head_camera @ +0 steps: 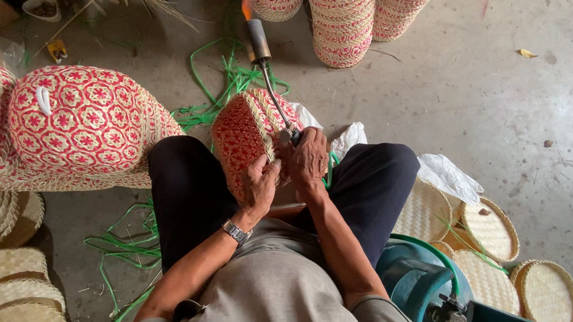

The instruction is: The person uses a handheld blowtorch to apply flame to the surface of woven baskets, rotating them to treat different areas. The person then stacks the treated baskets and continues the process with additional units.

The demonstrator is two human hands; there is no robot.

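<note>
Red-and-straw weave fills my lap: a small woven basket (pixel 245 138) lies tipped on its side between my knees, its patterned bottom facing left. My left hand (pixel 259 185) is curled around its near edge, fingers closed on the rim. My right hand (pixel 307 158) is wrapped tight around the handle of a gas torch (pixel 263 63), whose thin metal stem runs up and away over the basket to a nozzle with a small orange flame at its tip. A blue gas cylinder (pixel 417 286) stands just beside my right hip. Finished red-patterned baskets (pixel 80 121) are piled to my left, flat round woven lids (pixel 489 229) to my right, and green plastic strips (pixel 126 247) lie on the concrete floor (pixel 526 110).
</note>
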